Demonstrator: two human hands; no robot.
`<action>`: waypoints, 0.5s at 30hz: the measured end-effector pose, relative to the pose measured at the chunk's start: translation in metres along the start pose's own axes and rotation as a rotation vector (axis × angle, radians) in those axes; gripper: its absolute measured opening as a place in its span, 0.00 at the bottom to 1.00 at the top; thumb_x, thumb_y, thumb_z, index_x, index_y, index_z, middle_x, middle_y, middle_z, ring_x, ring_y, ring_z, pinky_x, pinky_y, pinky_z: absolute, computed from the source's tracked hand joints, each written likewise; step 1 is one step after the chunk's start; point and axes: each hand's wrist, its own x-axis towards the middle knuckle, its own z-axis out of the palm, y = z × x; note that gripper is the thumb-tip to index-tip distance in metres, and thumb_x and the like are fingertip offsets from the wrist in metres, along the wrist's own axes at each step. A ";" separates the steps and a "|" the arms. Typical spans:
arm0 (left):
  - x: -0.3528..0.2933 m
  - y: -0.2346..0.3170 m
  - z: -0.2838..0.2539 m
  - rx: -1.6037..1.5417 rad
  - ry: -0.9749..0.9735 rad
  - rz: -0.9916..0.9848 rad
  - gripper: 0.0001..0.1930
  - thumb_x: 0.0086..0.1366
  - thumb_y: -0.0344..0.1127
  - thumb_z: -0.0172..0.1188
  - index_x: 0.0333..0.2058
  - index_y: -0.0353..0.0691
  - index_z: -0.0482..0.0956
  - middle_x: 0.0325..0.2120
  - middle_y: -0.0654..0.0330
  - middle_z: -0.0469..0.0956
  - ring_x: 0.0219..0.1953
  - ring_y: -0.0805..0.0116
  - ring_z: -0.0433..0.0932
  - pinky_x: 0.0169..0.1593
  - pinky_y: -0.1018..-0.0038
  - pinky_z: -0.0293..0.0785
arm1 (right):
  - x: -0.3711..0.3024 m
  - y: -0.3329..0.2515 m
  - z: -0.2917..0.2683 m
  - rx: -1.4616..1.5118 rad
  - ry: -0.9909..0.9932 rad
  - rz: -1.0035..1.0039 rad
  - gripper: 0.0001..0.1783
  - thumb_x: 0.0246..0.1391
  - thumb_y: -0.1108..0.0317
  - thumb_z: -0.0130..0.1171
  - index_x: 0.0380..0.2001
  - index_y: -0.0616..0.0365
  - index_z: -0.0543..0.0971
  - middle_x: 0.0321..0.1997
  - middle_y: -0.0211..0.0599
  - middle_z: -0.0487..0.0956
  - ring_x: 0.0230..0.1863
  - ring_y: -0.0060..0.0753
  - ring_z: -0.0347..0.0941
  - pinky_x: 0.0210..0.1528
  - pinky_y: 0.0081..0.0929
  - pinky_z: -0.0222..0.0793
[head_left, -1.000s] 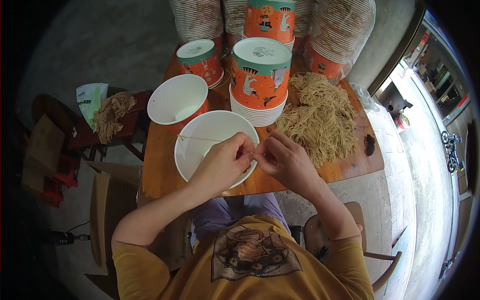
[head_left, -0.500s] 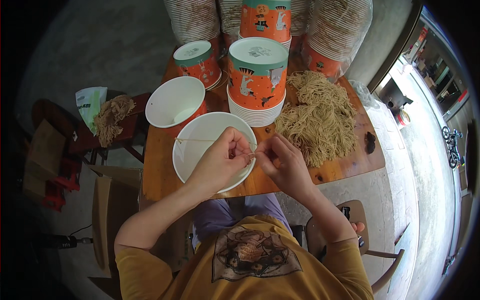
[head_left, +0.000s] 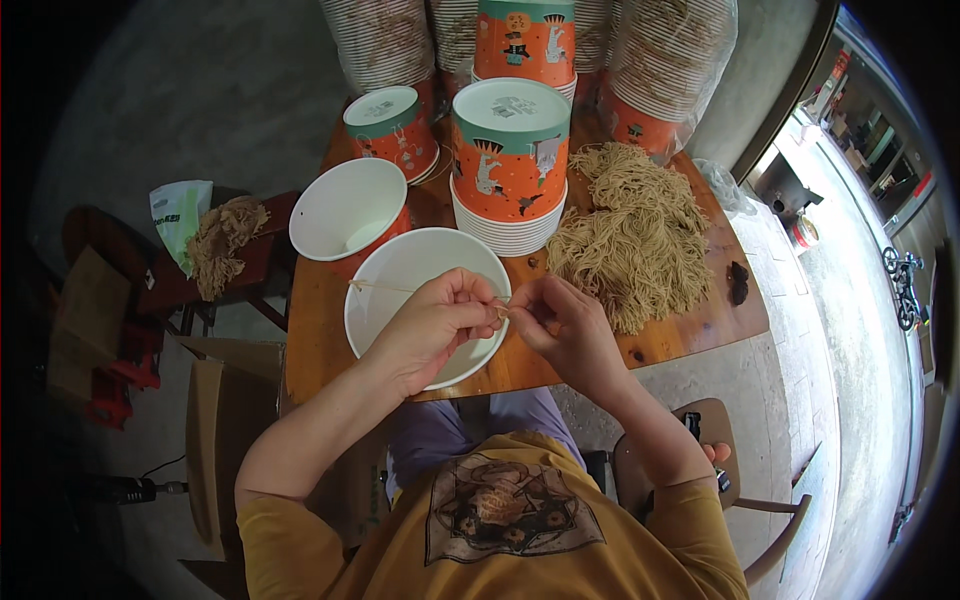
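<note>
My left hand (head_left: 432, 326) and my right hand (head_left: 560, 328) meet over the near rim of a white paper bowl (head_left: 400, 275) on the wooden table (head_left: 320, 320). Both pinch a thin strand of dry noodle (head_left: 385, 288) that runs leftward across the bowl. A big heap of pale dry noodles (head_left: 630, 235) lies to the right of the hands. Behind the bowl stands an upside-down stack of orange printed bowls (head_left: 510, 160).
A second white-lined bowl (head_left: 347, 205) sits at the left, another orange tub (head_left: 390, 130) behind it. Tall bowl stacks (head_left: 660, 70) line the far edge. A side table holds noodle scraps (head_left: 220, 240) and a bag. Cardboard (head_left: 215, 440) stands at lower left.
Both hands stay pinched together over the bowl's rim, with only small finger movement on the strand.
</note>
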 end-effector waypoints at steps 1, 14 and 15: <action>0.000 0.000 0.000 0.000 -0.002 0.001 0.06 0.59 0.20 0.55 0.32 0.38 0.69 0.32 0.61 0.74 0.33 0.74 0.74 0.41 0.80 0.72 | 0.000 -0.001 0.000 0.001 0.009 -0.008 0.06 0.51 0.73 0.60 0.31 0.61 0.73 0.29 0.33 0.74 0.26 0.26 0.71 0.29 0.23 0.67; 0.002 0.002 0.003 -0.060 0.040 -0.078 0.09 0.59 0.24 0.57 0.37 0.38 0.69 0.35 0.56 0.75 0.36 0.69 0.78 0.42 0.76 0.76 | 0.005 -0.005 -0.014 -0.667 -0.079 -0.459 0.07 0.50 0.72 0.56 0.33 0.57 0.70 0.29 0.34 0.68 0.27 0.37 0.75 0.22 0.31 0.71; 0.001 0.001 0.002 -0.067 0.037 -0.086 0.09 0.59 0.24 0.57 0.38 0.37 0.69 0.36 0.57 0.74 0.37 0.69 0.77 0.43 0.76 0.76 | 0.006 -0.005 -0.013 -0.666 -0.081 -0.460 0.07 0.50 0.72 0.56 0.33 0.57 0.70 0.29 0.34 0.68 0.27 0.37 0.75 0.22 0.31 0.71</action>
